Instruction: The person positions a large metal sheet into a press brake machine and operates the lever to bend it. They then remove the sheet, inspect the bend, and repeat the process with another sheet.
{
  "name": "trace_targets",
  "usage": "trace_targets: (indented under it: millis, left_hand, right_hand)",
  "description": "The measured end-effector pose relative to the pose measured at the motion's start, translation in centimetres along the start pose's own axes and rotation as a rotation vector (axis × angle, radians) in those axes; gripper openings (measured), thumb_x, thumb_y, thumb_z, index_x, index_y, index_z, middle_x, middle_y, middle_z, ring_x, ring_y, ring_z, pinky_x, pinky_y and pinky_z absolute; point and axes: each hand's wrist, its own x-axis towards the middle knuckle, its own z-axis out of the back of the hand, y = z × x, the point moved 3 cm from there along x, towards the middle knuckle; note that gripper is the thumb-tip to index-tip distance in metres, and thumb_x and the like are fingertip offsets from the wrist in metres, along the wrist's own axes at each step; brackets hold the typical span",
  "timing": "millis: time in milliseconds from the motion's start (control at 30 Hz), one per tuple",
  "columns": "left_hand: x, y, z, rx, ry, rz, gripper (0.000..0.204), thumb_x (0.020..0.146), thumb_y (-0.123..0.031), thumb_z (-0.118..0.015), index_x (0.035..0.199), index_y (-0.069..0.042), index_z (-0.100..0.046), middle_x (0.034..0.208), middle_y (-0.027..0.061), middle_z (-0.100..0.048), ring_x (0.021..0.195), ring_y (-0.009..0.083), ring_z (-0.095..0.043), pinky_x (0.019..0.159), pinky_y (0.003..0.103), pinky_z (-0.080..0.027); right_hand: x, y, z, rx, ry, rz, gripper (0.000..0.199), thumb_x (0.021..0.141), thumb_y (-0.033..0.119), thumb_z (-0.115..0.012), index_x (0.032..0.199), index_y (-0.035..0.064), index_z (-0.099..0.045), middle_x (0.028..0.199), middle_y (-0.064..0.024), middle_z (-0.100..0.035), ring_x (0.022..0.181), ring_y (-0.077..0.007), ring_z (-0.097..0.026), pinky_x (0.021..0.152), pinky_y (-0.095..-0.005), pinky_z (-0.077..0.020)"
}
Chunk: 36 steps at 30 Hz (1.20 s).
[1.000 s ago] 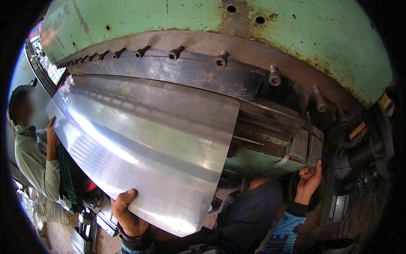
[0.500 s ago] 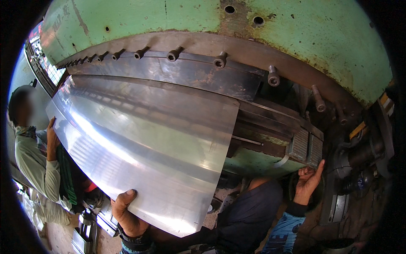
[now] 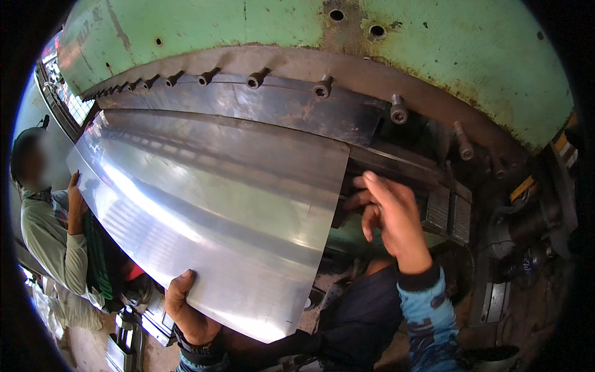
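Observation:
A large, shiny metal sheet (image 3: 248, 204) stretches in front of me, its far edge against the dark blade (image 3: 248, 102) of a green press machine (image 3: 204, 25). My left hand (image 3: 186, 307) grips the sheet's near edge, thumb on top and the other fingers hidden beneath. Just beyond the sheet's right edge, my right hand (image 3: 393, 217) hangs in the air with loosely bent, spread fingers and nothing in them. Some of its fingertips are blurred. To the right of that hand are two ribbed metal blocks (image 3: 447, 214) on the machine bed.
At the far left a co-worker (image 3: 52, 229) holds the sheet's left edge with one hand (image 3: 75, 201). Bolts (image 3: 322, 87) stick out in a row above the blade. Metal parts (image 3: 124, 341) lie on the floor at lower left. Dark machinery (image 3: 520, 235) stands at right.
My right hand has left the ribbed blocks and moved leftward, up beside the sheet's right edge. My left hand keeps its grip, and the sheet has hardly moved.

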Motion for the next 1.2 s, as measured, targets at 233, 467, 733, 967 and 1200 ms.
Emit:
trace_targets:
  millis: [233,467,733,967,1200]
  left_hand:
    - [-0.5,-0.1,-0.7,0.025,-0.011,-0.019,0.039,0.090,-0.023,-0.062,0.116,0.006,-0.064,0.109,0.0210,-0.072,0.095,0.0330,-0.072,0.092,0.043,-0.059]
    - [-0.8,-0.6,-0.5,0.015,0.005,-0.007,0.040,0.092,-0.026,-0.064,0.118,0.004,-0.065,0.109,0.0187,-0.072,0.097,0.0302,-0.071,0.091,0.043,-0.058]
    - [-2.2,-5.4,0.4,0.524,-0.122,-1.184,0.084,0.101,-0.030,-0.057,0.165,0.002,-0.013,0.171,0.0237,-0.020,0.160,0.0377,-0.018,0.131,0.051,-0.013]
    - [-4.8,-6.4,-4.8,1.999,0.902,-1.024,0.056,0.088,-0.043,-0.075,0.142,-0.032,-0.064,0.148,0.0108,-0.057,0.146,0.0200,-0.048,0.119,0.081,-0.005]
    - [-3.8,-4.8,-7.5,1.907,1.209,-1.135,0.063,0.080,-0.043,-0.077,0.136,-0.014,-0.069,0.143,0.0139,-0.064,0.135,0.0302,-0.061,0.121,0.055,-0.039]
  right_hand:
    - [4.5,-1.0,-2.4,0.048,-0.066,0.013,0.033,0.096,0.032,-0.079,0.089,0.0010,-0.069,0.074,-0.0029,-0.062,0.038,-0.0106,-0.051,0.033,-0.0255,-0.0321]
    - [5.0,-1.7,-2.7,0.128,-0.093,0.098,0.023,0.093,0.018,-0.078,0.083,-0.0004,-0.068,0.070,-0.0012,-0.059,0.040,-0.0085,-0.046,0.035,-0.0242,-0.0306]
    - [4.8,-1.2,-3.0,0.119,-0.126,0.097,0.019,0.092,0.015,-0.077,0.088,-0.0023,-0.071,0.072,-0.0027,-0.063,0.040,-0.0069,-0.046,0.035,-0.0226,-0.0292]
    - [4.7,-1.2,-3.0,0.146,-0.140,0.057,0.020,0.093,0.016,-0.077,0.090,-0.0027,-0.070,0.070,-0.0014,-0.061,0.038,-0.0077,-0.043,0.035,-0.0241,-0.0296]
    - [4.6,-1.0,-2.7,0.100,-0.110,0.027,0.024,0.094,0.020,-0.077,0.093,-0.0024,-0.069,0.069,-0.0004,-0.060,0.039,-0.0078,-0.044,0.036,-0.0244,-0.0285]
